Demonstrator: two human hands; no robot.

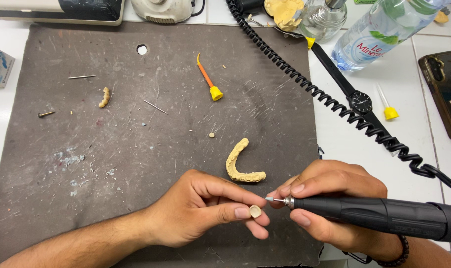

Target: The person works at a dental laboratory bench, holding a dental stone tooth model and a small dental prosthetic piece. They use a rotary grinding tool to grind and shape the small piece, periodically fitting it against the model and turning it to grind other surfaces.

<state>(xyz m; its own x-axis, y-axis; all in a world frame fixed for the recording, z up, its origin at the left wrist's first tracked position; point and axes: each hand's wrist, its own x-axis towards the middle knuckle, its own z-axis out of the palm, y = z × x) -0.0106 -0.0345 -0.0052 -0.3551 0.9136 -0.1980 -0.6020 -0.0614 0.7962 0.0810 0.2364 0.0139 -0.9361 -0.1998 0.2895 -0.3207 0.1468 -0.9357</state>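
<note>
Grey and scuffed, a rubber mat (136,149) was spread over the white tiled bench (424,124), apparently to catch dust and spare the tiles. A black coiled cord (305,82) was trailed across the bench's right side to a black rotary handpiece (379,216), which was gripped pen-fashion in the right hand (334,198), fingers closed round its front end so that the small pointed burr (270,199) could be steered finely. A tan arch of teeth (240,166) was left lying on the mat just above both hands. A small tan tooth cap (255,211) was pinched between thumb and fingertips of the left hand (205,208), its hollow side turned up and outward, seemingly to face the tool. The cap was held just below and left of the burr tip, very near but apparently not touching.
</note>
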